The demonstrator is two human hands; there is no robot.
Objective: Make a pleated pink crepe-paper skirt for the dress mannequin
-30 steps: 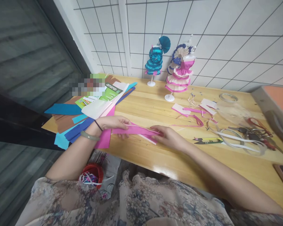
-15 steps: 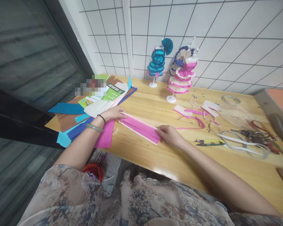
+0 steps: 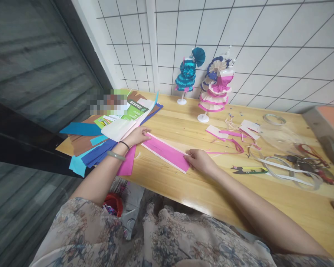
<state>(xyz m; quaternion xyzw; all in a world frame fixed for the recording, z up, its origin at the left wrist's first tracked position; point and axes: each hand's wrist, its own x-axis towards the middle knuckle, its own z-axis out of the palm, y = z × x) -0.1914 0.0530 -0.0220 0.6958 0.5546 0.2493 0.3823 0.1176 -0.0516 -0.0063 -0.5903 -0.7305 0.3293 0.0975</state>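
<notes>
A long pink and white paper strip (image 3: 167,152) lies flat on the wooden table (image 3: 183,185). My left hand (image 3: 137,136) presses its far-left end with fingers stretched out flat. My right hand (image 3: 198,160) holds down the near-right end, fingers curled on the paper's edge. A stack of coloured paper sheets (image 3: 100,142) lies just left of my left hand.
Two paper-dress figures on stands, a teal one (image 3: 187,74) and a pink and white one (image 3: 216,87), stand by the tiled wall. Pink paper scraps (image 3: 229,135), small snips (image 3: 249,170), tape rolls (image 3: 272,118) and scissors (image 3: 308,155) lie to the right. A red bin (image 3: 113,204) sits below the table edge.
The strip was held up between both hands; it has been laid down flat on the table and spread out, with both hands pressing its ends.
</notes>
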